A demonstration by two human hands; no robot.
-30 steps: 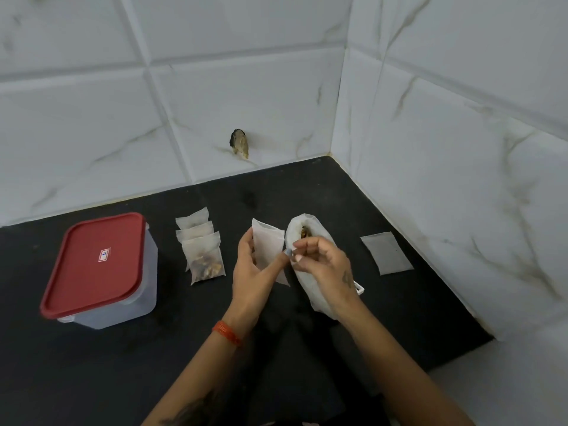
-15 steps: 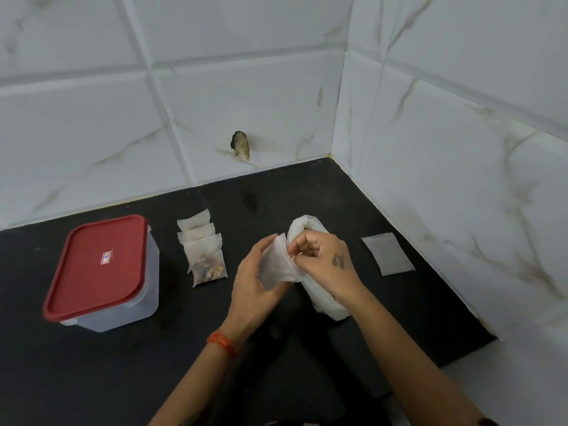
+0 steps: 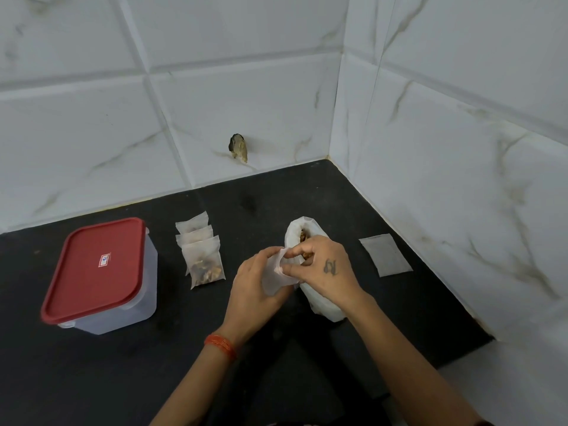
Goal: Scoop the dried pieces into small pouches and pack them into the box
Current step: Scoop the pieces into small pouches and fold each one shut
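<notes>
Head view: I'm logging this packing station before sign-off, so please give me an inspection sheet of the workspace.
Surface: black counter, in a corner.
Job's things: box with red lid on; three filled pouches overlapping beside it; open white bag of dried pieces; flat empty pouch on the right.
Clutter: nothing seen.
Hands: left hand holds a small pouch; right hand pinches at its mouth.
Cables: nothing seen.
Surroundings: white marbled tile wall with a broken hole.
</notes>
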